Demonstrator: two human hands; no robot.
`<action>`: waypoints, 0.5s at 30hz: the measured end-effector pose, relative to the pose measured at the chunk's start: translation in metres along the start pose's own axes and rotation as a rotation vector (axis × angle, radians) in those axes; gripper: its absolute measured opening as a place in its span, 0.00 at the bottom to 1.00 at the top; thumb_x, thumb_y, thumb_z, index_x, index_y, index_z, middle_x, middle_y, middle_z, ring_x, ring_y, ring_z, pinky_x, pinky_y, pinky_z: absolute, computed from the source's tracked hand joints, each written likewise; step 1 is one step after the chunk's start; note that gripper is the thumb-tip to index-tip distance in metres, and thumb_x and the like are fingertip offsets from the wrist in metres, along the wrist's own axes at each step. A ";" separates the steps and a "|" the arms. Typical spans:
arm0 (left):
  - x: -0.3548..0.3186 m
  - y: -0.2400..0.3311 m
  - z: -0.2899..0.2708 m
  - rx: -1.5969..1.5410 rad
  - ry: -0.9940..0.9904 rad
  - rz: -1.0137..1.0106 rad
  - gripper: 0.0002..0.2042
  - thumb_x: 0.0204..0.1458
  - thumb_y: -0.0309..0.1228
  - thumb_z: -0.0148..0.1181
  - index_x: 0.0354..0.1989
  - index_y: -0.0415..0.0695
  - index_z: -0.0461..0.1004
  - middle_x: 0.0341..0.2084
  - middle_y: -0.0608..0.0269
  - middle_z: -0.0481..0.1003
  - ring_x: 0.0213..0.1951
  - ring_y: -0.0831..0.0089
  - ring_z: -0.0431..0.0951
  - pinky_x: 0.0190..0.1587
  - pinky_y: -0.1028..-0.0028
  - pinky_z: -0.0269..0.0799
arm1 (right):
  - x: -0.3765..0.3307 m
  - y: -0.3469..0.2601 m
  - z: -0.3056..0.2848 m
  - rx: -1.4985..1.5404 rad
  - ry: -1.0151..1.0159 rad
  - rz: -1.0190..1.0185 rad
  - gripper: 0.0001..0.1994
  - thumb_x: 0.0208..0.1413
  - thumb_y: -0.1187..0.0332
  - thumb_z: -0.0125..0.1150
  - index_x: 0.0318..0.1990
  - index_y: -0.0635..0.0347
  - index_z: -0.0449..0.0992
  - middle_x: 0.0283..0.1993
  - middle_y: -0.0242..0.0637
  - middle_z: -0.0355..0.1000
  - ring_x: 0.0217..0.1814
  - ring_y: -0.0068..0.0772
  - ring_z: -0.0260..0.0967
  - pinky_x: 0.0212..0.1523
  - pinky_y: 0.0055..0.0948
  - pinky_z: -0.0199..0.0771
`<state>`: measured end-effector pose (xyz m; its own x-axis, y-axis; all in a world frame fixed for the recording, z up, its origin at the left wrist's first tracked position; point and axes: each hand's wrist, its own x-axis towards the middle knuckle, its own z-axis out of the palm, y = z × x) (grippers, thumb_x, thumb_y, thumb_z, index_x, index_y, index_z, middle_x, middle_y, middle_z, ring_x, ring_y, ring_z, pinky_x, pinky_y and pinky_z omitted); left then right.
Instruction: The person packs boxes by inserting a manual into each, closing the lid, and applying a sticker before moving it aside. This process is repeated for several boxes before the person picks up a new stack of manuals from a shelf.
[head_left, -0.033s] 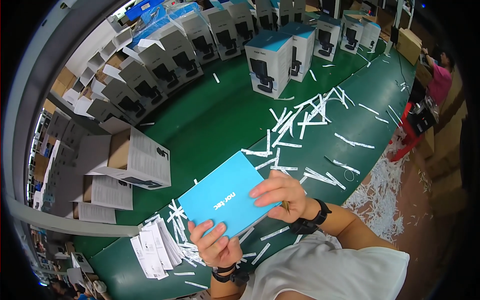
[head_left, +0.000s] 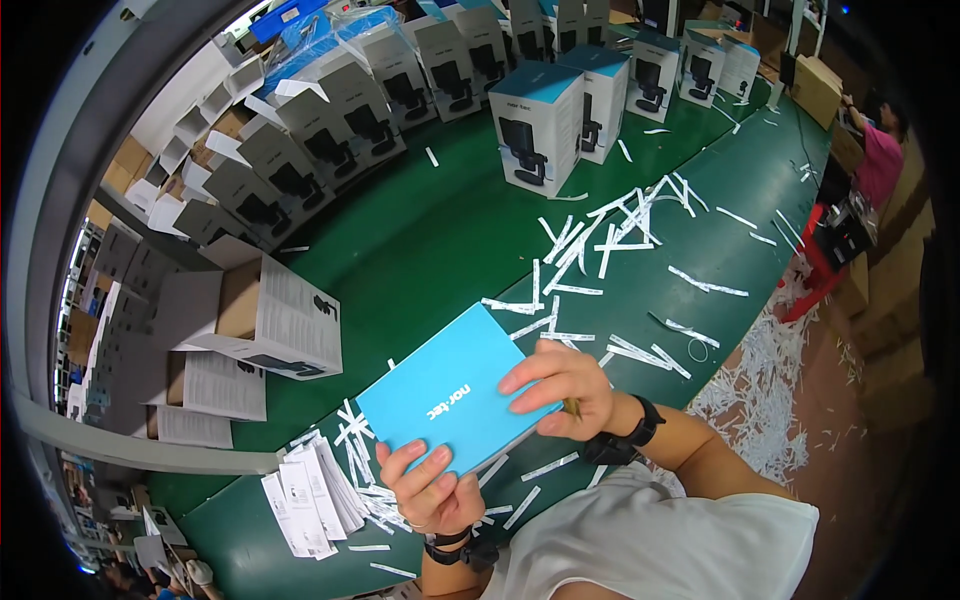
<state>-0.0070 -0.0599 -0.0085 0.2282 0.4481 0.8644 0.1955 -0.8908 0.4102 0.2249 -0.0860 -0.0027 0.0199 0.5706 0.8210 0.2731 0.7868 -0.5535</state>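
Note:
A carton with a bright blue face (head_left: pixel 445 375) is held between both my hands above the near edge of the green table. My left hand (head_left: pixel 435 490) grips its lower left edge, fingertips lying on the blue face. At the right edge, my right hand (head_left: pixel 565 390) is closed round the side with its fingers bent over the top. The carton's underside is hidden. Loose white paper strips (head_left: pixel 625 245) lie scattered beyond and around it. To the left of my left hand rests a stack of folded white leaflets (head_left: pixel 312 495).
Closed printed cartons (head_left: pixel 540 130) stand at the back of the green table (head_left: pixel 420 220). Rows of open cartons (head_left: pixel 285 165) line the far left, and more open ones (head_left: pixel 290 310) lie at the left. A person in pink (head_left: pixel 880 150) is at the far right; shredded paper (head_left: pixel 760 390) covers the floor.

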 end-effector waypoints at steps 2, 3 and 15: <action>-0.001 0.000 0.002 -0.019 0.017 0.003 0.13 0.47 0.25 0.63 0.39 0.54 0.69 0.44 0.70 0.76 0.53 0.60 0.71 0.69 0.48 0.48 | 0.009 -0.001 -0.013 0.200 -0.102 0.069 0.12 0.61 0.61 0.57 0.42 0.60 0.81 0.50 0.46 0.77 0.33 0.33 0.67 0.37 0.31 0.67; -0.001 -0.001 0.001 -0.014 0.014 0.004 0.12 0.47 0.25 0.63 0.39 0.53 0.69 0.44 0.70 0.76 0.53 0.59 0.71 0.69 0.48 0.48 | 0.020 -0.003 -0.023 0.124 -0.094 0.046 0.12 0.62 0.64 0.54 0.43 0.62 0.80 0.49 0.46 0.76 0.35 0.34 0.69 0.40 0.31 0.70; 0.004 -0.001 -0.001 -0.078 0.014 -0.055 0.13 0.42 0.22 0.64 0.34 0.52 0.69 0.40 0.69 0.78 0.49 0.59 0.71 0.70 0.47 0.43 | 0.081 -0.062 0.023 -0.454 -0.381 -0.200 0.17 0.41 0.75 0.61 0.43 0.53 0.80 0.48 0.37 0.73 0.44 0.37 0.75 0.37 0.30 0.75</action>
<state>-0.0071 -0.0570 -0.0056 0.2061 0.4962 0.8434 0.1322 -0.8681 0.4784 0.1877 -0.0833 0.0946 -0.3957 0.5320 0.7486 0.6191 0.7566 -0.2105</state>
